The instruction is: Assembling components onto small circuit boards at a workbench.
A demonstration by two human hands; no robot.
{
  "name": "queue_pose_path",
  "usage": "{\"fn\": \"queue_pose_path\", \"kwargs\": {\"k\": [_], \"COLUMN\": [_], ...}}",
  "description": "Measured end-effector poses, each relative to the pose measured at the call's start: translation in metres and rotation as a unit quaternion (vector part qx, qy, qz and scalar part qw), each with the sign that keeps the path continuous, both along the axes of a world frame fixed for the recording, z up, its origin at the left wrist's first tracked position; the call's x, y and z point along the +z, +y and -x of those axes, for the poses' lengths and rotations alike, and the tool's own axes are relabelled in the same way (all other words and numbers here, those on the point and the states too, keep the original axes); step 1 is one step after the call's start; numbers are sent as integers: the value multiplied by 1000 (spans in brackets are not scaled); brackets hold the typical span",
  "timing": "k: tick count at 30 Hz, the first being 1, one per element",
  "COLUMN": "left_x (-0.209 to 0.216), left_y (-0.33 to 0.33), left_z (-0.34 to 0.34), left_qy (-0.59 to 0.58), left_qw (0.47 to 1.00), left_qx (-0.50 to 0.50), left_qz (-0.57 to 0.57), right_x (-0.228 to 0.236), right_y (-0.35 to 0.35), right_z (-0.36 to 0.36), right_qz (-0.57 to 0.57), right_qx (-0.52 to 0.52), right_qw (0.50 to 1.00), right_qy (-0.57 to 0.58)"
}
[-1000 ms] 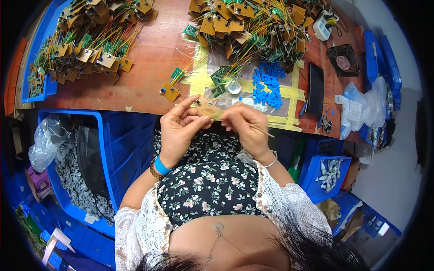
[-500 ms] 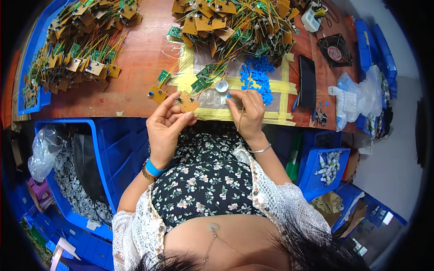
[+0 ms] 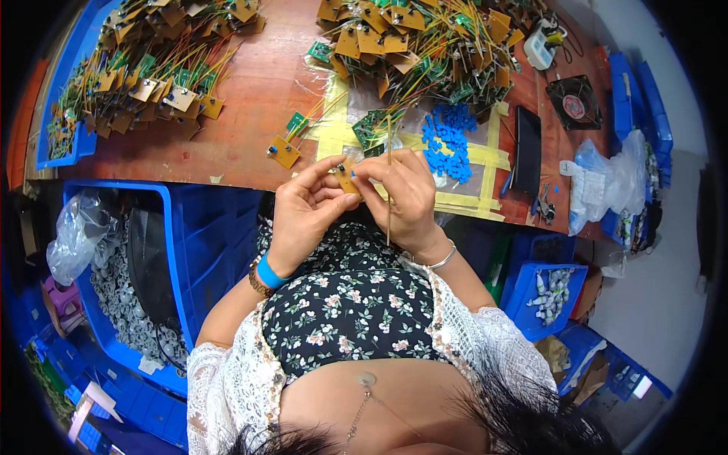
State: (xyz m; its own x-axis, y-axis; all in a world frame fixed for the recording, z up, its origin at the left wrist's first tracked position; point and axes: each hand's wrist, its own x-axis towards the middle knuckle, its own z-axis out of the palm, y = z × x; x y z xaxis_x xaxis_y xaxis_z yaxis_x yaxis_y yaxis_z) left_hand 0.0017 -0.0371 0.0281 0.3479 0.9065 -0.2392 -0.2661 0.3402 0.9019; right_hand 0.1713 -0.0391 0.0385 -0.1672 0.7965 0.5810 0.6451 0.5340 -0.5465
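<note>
My left hand (image 3: 307, 208) pinches a small tan circuit board (image 3: 346, 180) near the table's front edge. My right hand (image 3: 408, 193) meets it from the other side, its thumb and forefinger at the board with a small blue cap (image 3: 353, 174), mostly hidden, between them. A thin stick (image 3: 389, 220) stands up through the same hand's fingers. Behind the hands lies a green circuit board (image 3: 371, 127) with wires. Small blue caps (image 3: 447, 144) are heaped just right of my right hand. Another tan board (image 3: 284, 152), with a blue cap on it, rests left of my left hand.
Piles of wired boards (image 3: 413, 38) cover the back, others fill a blue tray (image 3: 85, 144) at left. Rightward lie a black phone (image 3: 525, 148), pliers (image 3: 544, 206), a fan (image 3: 574, 103) and a plastic bag (image 3: 603, 182). Blue crates (image 3: 178, 250) stand below the table.
My right hand has moved left with the blue cap and stick, up to the tan board. My left hand keeps the board, now turned more edge-on. The whole view has shifted slightly.
</note>
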Motion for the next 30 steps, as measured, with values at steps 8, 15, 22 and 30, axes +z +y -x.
{"fn": "queue_pose_path", "kwargs": {"k": [8,15,22,30], "left_x": [-5,-8,-4,-9], "left_y": [0,0,0,-1], "left_z": [4,6,5,5], "left_qy": [-8,3,10,15], "left_qw": [1000,1000,1000,1000], "left_qx": [1,-7,-17,-14], "left_qz": [2,1,-2,-15], "right_x": [-1,1,-1,-1], "right_y": [0,0,1,0], "right_z": [15,19,19,19], "right_qz": [32,65,57,63], "right_qx": [-20,-48,-51,-51], "right_qw": [999,994,994,994], "right_qy": [40,78,77,77]}}
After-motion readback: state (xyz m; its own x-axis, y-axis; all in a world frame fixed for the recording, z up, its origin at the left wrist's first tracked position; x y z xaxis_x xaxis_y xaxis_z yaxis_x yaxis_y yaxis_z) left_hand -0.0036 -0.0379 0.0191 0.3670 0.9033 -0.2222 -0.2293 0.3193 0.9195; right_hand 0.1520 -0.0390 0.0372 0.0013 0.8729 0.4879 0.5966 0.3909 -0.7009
